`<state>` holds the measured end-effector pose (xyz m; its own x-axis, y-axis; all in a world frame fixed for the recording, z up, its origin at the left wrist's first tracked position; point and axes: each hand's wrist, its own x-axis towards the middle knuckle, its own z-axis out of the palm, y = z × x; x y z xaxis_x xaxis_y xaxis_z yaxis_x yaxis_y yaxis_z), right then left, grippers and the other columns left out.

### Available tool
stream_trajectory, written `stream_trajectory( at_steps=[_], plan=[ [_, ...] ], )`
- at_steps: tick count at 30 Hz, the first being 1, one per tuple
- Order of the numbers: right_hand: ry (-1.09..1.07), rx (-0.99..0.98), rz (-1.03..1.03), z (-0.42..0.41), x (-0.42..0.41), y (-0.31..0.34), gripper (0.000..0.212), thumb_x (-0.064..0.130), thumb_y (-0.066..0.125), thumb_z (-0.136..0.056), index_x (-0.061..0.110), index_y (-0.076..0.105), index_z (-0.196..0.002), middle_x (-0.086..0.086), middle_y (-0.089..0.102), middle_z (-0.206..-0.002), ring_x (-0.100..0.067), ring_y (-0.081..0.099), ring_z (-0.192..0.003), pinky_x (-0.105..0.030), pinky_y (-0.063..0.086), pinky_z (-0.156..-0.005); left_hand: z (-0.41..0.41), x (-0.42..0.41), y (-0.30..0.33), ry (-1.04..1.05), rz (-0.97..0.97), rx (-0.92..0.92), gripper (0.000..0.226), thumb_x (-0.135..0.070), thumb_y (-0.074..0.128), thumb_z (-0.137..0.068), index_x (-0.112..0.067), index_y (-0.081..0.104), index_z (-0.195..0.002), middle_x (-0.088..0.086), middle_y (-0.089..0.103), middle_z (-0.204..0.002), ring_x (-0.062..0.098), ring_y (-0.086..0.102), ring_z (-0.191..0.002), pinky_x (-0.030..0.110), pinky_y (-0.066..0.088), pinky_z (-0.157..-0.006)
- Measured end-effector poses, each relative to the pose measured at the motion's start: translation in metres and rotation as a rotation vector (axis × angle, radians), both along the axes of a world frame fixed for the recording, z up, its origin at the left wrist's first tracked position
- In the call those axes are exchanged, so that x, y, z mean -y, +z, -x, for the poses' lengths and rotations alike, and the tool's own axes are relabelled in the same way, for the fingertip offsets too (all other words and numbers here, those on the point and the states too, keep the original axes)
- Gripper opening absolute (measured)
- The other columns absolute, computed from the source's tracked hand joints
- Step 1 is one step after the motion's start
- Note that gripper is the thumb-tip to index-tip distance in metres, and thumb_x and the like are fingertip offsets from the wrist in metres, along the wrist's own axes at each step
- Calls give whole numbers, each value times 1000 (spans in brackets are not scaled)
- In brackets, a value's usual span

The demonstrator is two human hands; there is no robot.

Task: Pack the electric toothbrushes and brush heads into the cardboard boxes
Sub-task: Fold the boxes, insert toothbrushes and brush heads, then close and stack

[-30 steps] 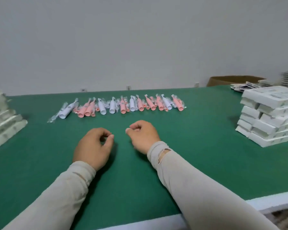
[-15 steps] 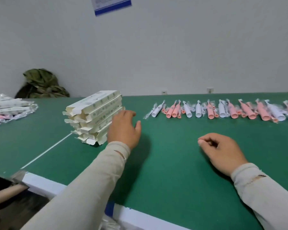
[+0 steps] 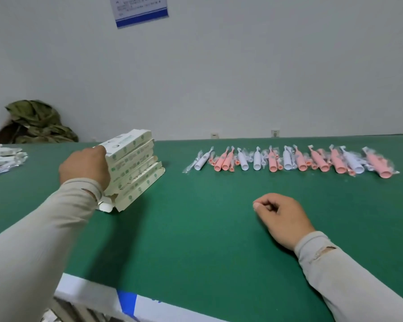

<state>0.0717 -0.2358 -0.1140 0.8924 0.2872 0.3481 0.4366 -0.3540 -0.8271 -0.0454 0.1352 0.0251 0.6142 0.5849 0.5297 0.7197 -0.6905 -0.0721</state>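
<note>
A stack of several flat cream cardboard boxes (image 3: 137, 168) stands on the green table (image 3: 196, 240) at the left. My left hand (image 3: 84, 166) is at the stack's near end, with its thumb over the end of the top box (image 3: 128, 141) and its fingers hidden behind it. A row of several pink and white electric toothbrushes (image 3: 289, 161) in clear bags, with small brush heads among them, lies along the far side. My right hand (image 3: 282, 217) rests on the table in front of that row, loosely curled and holding nothing.
Bagged items and boxes (image 3: 2, 156) lie at the far left edge. A green cloth bundle (image 3: 37, 124) sits against the wall behind them. A blue and white notice (image 3: 140, 10) hangs on the wall. The table's white front edge (image 3: 91, 296) runs close to me.
My view has swung left, away from the white boxes on the right. My left hand has reached out to the cream box stack and closed on its top end. My right hand stays resting.
</note>
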Motion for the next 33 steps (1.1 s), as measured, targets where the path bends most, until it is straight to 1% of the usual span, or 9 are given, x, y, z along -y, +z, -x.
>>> stream_trajectory(
  at_steps=[7, 10, 15, 20, 23, 25, 27, 30, 33],
  plan=[
    [9, -8, 9, 1, 0, 1, 18, 21, 69, -90, 27, 69, -73, 19, 68, -74, 3, 58, -64, -9, 42, -60, 4, 2, 1, -108, 22, -15, 42, 0, 47, -86, -7, 59, -125, 18, 59, -119, 40, 52, -113, 52, 49, -91],
    [5, -17, -4, 3, 0, 2, 18, 22, 69, -89, 27, 69, -72, 16, 68, -74, 2, 56, -61, -8, 43, -58, 6, 2, 0, -126, 20, 30, 35, 4, 50, -84, -2, 62, -117, 21, 61, -108, 42, 55, -104, 55, 51, -86],
    [-1, -32, -14, 4, 1, 3, 17, 22, 69, -89, 26, 70, -72, 13, 69, -73, 1, 55, -60, -14, 46, -62, 7, -1, 6, -177, -36, 203, 30, 10, 52, -81, 3, 65, -107, 26, 61, -97, 46, 55, -93, 57, 51, -77],
    [-31, -13, -54, 7, 2, 8, 16, 22, 68, -90, 26, 69, -75, 16, 68, -74, 2, 57, -63, -8, 44, -59, 3, 10, 32, -268, 63, 519, 24, 5, 55, -87, -1, 68, -107, 24, 67, -101, 43, 58, -97, 53, 51, -90],
    [-43, -6, -186, 10, -1, 14, 13, 18, 70, -90, 28, 69, -82, 9, 67, -73, 3, 54, -62, -7, 45, -61, -5, 55, 32, -434, 341, 724, 20, -2, 63, -87, -13, 70, -102, 6, 69, -93, 23, 63, -82, 31, 50, -79],
    [24, -71, -300, 13, -3, 19, 15, 19, 72, -90, 30, 67, -99, 8, 66, -84, 4, 52, -62, -8, 46, -63, -19, 100, 17, -535, 661, 746, 20, 2, 65, -83, -15, 69, -93, 5, 69, -84, 17, 62, -69, 23, 52, -64],
    [118, -201, -378, 16, -3, 21, 32, 26, 71, -92, 32, 58, -120, 11, 67, -103, 2, 61, -78, -17, 52, -71, -37, 152, -9, -636, 1135, 718, 21, 9, 65, -83, -11, 66, -85, 12, 67, -83, 16, 59, -61, 18, 53, -52],
    [132, -349, -546, 15, -2, 24, 38, 35, 62, -96, 29, 52, -132, 10, 71, -115, -8, 69, -103, -28, 52, -80, -58, 220, -48, -709, 1767, 582, 22, 18, 58, -85, -3, 63, -86, 15, 68, -85, 18, 62, -63, 19, 53, -52],
    [0, -336, -647, 6, 9, 29, 23, 28, 56, -101, 20, 63, -122, 10, 77, -104, -10, 73, -94, -27, 55, -77, -78, 256, -76, -781, 1935, 433, 20, 18, 57, -85, 2, 65, -94, 11, 72, -78, 12, 66, -58, 18, 53, -53]
  ],
)
